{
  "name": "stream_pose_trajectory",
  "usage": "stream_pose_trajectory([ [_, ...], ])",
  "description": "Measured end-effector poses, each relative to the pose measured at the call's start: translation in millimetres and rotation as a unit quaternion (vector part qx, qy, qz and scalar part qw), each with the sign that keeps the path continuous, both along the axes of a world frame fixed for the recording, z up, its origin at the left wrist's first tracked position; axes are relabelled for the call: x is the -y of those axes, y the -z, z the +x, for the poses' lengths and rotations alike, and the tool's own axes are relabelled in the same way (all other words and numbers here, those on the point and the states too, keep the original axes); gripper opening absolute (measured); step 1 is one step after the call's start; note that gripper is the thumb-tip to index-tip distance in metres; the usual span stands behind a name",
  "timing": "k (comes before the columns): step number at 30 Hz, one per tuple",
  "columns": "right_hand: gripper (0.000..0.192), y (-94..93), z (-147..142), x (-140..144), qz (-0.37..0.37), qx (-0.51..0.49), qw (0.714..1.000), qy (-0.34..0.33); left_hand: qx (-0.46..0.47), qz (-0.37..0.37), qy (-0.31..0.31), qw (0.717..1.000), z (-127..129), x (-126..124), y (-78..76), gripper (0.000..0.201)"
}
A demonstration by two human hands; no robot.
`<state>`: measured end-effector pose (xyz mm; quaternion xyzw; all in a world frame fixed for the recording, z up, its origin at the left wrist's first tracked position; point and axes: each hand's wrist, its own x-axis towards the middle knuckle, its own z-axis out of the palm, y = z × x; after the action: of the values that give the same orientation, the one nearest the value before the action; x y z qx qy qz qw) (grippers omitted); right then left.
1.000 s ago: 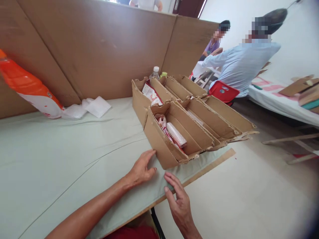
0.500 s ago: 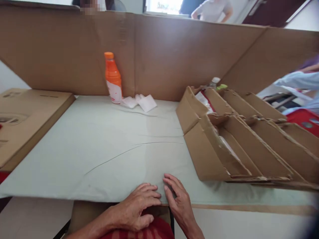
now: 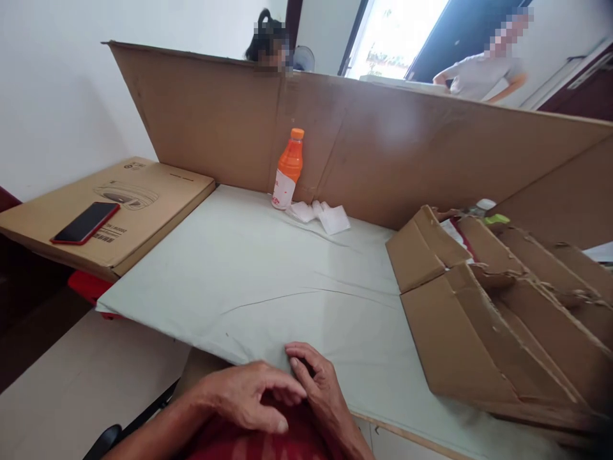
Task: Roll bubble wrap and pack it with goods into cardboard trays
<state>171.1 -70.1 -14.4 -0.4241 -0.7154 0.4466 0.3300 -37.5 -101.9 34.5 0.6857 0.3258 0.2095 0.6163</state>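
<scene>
Pale grey-green table sheet (image 3: 268,275) backed by a tall brown cardboard screen (image 3: 383,147); at 12 o'clock stands an orange plastic bottle (image 3: 287,169), upright, cap on, liquid filling it, crumpled white tissues (image 3: 320,215) just beside. At 3 o'clock, torn brown cardboard divider trays (image 3: 488,306); only red-and-white packets (image 3: 454,231) show in the far compartment. At 6 o'clock, left hand (image 3: 249,396) and right hand (image 3: 320,396), fingers loosely curled, touch at the sheet's near edge, gripping nothing.

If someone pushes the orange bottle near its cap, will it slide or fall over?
The orange bottle is tall and narrow, so it would probably tip. It looks nearly full, hence fairly heavy. The cardboard wall close behind might catch it.
</scene>
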Motion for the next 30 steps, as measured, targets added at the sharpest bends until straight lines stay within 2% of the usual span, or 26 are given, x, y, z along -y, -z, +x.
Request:
stream_pose_trajectory([
  [2, 0.021, -0.1, 3, -4, -0.023, -0.017, 1.000, -0.001, -0.042, 0.054, -0.090, 0.994, -17, -20, -7.9, 0.052],
  [3, 0.021, 0.4, 4, -6, -0.031, -0.025, 0.999, 0.000, -0.081, 0.102, -0.144, 0.981, -25, -33, -7.8, 0.050],
  [5, 0.022, 2.6, 6, -10, -0.044, -0.038, 0.998, 0.003, -0.193, 0.217, -0.258, 0.921, -40, -61, 1.8, 0.047],
  [7, 0.023, 5.5, 6, -11, -0.051, -0.047, 0.998, 0.008, -0.311, 0.300, -0.339, 0.836, -52, -85, 21.3, 0.042],
  [9, 0.023, 6.6, 5, -10, -0.054, -0.054, 0.997, 0.012, -0.358, 0.320, -0.361, 0.799, -59, -97, 43.3, 0.040],
  [11, 0.022, 3.7, 3, -7, -0.054, -0.058, 0.997, 0.016, -0.362, 0.325, -0.357, 0.797, -62, -98, 61.0, 0.039],
  [13, 0.021, -3.6, 1, -3, -0.045, -0.056, 0.997, 0.015, -0.371, 0.343, -0.351, 0.788, -64, -93, 72.2, 0.039],
  [18, 0.022, -37.3, 16, 2, 0.005, 0.037, 0.999, -0.017, -0.400, 0.391, -0.330, 0.761, -72, -87, 82.6, 0.044],
  [21, 0.023, -70.2, 47, 0, 0.068, 0.095, 0.992, 0.040, -0.392, 0.390, -0.333, 0.764, -74, -90, 84.3, 0.045],
  [24, 0.023, -114.4, 87, -12, 0.140, 0.146, 0.974, 0.104, -0.388, 0.390, -0.335, 0.765, -74, -90, 85.4, 0.048],
  [27, 0.022, -160.3, 131, -30, 0.206, 0.205, 0.941, 0.175, -0.390, 0.394, -0.336, 0.762, -76, -90, 87.7, 0.049],
  [30, 0.027, -191.7, 179, -52, 0.224, 0.283, 0.891, 0.276, -0.382, 0.404, -0.332, 0.762, -78, -90, 89.5, 0.051],
])
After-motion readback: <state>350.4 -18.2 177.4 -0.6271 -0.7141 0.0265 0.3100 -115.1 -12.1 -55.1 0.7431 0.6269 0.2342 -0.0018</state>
